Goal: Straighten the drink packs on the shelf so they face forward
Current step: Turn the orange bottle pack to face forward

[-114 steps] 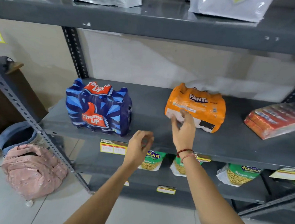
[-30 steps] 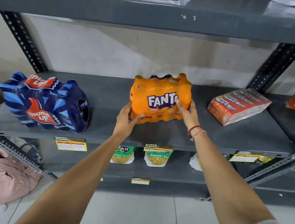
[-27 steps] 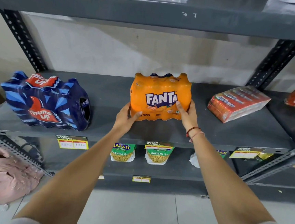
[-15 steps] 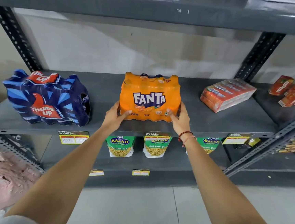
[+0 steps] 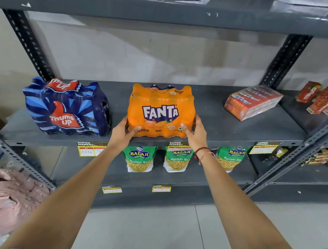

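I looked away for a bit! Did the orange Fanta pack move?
Yes. The Fanta pack was lying down farther back; now it stands upright at the shelf's front edge, label forward, held by both hands.

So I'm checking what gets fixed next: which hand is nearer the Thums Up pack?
Left. The left hand grips the Fanta pack's lower left corner, just right of the Thums Up pack. The right hand holds the Fanta's far corner.
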Demonstrator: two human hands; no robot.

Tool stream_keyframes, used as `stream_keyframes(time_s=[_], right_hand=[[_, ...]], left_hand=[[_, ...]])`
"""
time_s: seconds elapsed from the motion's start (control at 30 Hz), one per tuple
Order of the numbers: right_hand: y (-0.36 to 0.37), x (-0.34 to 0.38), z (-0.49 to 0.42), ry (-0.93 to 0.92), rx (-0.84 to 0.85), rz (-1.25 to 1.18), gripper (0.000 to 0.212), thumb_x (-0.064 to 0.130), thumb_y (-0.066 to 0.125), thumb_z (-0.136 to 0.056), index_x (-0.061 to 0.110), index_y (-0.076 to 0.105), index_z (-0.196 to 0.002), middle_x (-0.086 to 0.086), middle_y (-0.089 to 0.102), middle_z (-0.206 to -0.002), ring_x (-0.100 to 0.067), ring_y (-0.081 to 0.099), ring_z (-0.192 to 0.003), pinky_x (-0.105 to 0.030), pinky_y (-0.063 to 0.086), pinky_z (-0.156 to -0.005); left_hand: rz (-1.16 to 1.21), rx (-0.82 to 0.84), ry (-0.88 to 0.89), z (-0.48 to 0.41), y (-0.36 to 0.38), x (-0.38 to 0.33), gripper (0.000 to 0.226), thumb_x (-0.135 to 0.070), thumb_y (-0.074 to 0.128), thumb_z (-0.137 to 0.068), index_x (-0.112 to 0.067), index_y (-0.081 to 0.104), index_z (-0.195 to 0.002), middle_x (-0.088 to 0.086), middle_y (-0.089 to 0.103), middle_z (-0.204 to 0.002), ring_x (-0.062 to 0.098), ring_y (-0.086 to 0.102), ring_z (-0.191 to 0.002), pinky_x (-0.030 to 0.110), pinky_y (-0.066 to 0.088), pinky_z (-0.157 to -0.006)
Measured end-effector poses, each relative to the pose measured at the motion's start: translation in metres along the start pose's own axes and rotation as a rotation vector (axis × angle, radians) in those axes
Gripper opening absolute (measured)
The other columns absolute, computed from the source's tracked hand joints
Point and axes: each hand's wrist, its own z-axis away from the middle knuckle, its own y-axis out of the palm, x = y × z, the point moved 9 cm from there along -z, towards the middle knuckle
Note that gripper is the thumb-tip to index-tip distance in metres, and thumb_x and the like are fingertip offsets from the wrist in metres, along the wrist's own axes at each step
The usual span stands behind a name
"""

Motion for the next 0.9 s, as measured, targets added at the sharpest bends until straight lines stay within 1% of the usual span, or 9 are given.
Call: stream_keyframes(time_s=[0.17, 0.33, 0.6, 0.63, 0.67, 0.77, 0.8, 0.83, 0.9], right_hand=[[0.0, 0.002, 0.0, -0.012, 0.01, -0.006, 0.066, 0.037, 0.059, -0.087, 0.012, 0.029, -0.141, -0.015, 0.047, -0.14, -0.032, 0.049, -0.125, -0.049, 0.045, -0.102], [-0.001, 0.003, -0.001, -0.045, 0.008, -0.007, 0.062, 0.034, 0.058, -0.088, 0.011, 0.031, -0.14, -0.014, 0.049, -0.138, -0.031, 0.05, -0.124, -0.044, 0.045, -0.099], [-0.003, 0.003, -0.006, -0.06, 0.013, -0.016, 0.063, 0.035, 0.06, -0.087, 0.011, 0.033, -0.139, -0.014, 0.05, -0.137, -0.03, 0.051, -0.123, -0.043, 0.046, -0.098], [-0.003, 0.003, -0.005, -0.059, 0.015, -0.018, 0.064, 0.036, 0.06, -0.086, 0.011, 0.033, -0.139, -0.014, 0.05, -0.137, -0.031, 0.051, -0.123, -0.043, 0.046, -0.098], [-0.003, 0.002, -0.005, -0.061, 0.017, -0.023, 0.064, 0.037, 0.06, -0.086, 0.011, 0.034, -0.138, -0.014, 0.05, -0.137, -0.031, 0.051, -0.123, -0.044, 0.046, -0.098], [-0.016, 0.001, -0.004, -0.086, -0.022, -0.005, 0.063, 0.042, 0.059, -0.085, 0.013, 0.037, -0.137, -0.012, 0.048, -0.14, -0.028, 0.047, -0.127, -0.046, 0.043, -0.104], [-0.024, 0.002, -0.005, -0.101, -0.057, 0.006, 0.061, 0.042, 0.059, -0.086, 0.013, 0.039, -0.136, -0.012, 0.047, -0.14, -0.027, 0.046, -0.128, -0.046, 0.041, -0.105], [-0.038, 0.001, -0.008, -0.11, -0.102, 0.002, 0.058, 0.041, 0.058, -0.087, 0.012, 0.041, -0.134, -0.012, 0.048, -0.138, -0.026, 0.046, -0.127, -0.046, 0.041, -0.105], [-0.068, -0.001, -0.016, -0.124, -0.193, -0.013, 0.052, 0.038, 0.057, -0.089, 0.01, 0.046, -0.13, -0.014, 0.051, -0.133, -0.027, 0.05, -0.121, -0.048, 0.044, -0.101]], left_hand=[[0.0, -0.013, -0.031, -0.001, 0.0, 0.005, 0.066, -0.038, 0.057, -0.088, -0.012, 0.03, -0.142, 0.011, 0.049, -0.14, 0.03, 0.05, -0.125, 0.044, 0.043, -0.101], [0.019, -0.019, -0.044, -0.002, 0.003, 0.007, 0.067, -0.039, 0.058, -0.086, -0.013, 0.031, -0.141, 0.01, 0.05, -0.14, 0.03, 0.052, -0.124, 0.044, 0.044, -0.1], [0.015, -0.016, -0.038, -0.007, 0.005, 0.009, 0.067, -0.04, 0.059, -0.086, -0.012, 0.031, -0.141, 0.01, 0.05, -0.139, 0.029, 0.052, -0.123, 0.044, 0.045, -0.099], [0.018, -0.057, -0.03, -0.004, 0.004, 0.008, 0.068, -0.041, 0.058, -0.086, -0.014, 0.03, -0.142, 0.009, 0.049, -0.14, 0.028, 0.051, -0.125, 0.044, 0.044, -0.1], [0.024, -0.142, -0.004, 0.002, 0.002, 0.004, 0.068, -0.042, 0.058, -0.086, -0.015, 0.029, -0.143, 0.008, 0.046, -0.142, 0.027, 0.048, -0.128, 0.045, 0.043, -0.102], [0.074, -0.519, 0.141, 0.038, -0.001, -0.026, 0.06, -0.037, 0.053, -0.092, -0.016, 0.028, -0.143, 0.009, 0.033, -0.148, 0.02, 0.033, -0.136, 0.041, 0.036, -0.11], [0.1, -0.59, 0.19, 0.052, 0.005, -0.039, 0.055, -0.034, 0.051, -0.093, -0.015, 0.03, -0.141, 0.01, 0.033, -0.146, 0.018, 0.032, -0.136, 0.038, 0.035, -0.109], [0.116, -0.602, 0.226, 0.06, 0.02, -0.052, 0.051, -0.031, 0.05, -0.094, -0.015, 0.034, -0.139, 0.01, 0.035, -0.144, 0.017, 0.033, -0.134, 0.036, 0.035, -0.108], [0.135, -0.483, 0.272, 0.066, 0.06, -0.076, 0.042, -0.03, 0.048, -0.095, -0.018, 0.041, -0.134, 0.008, 0.042, -0.139, 0.017, 0.039, -0.129, 0.034, 0.038, -0.104]])
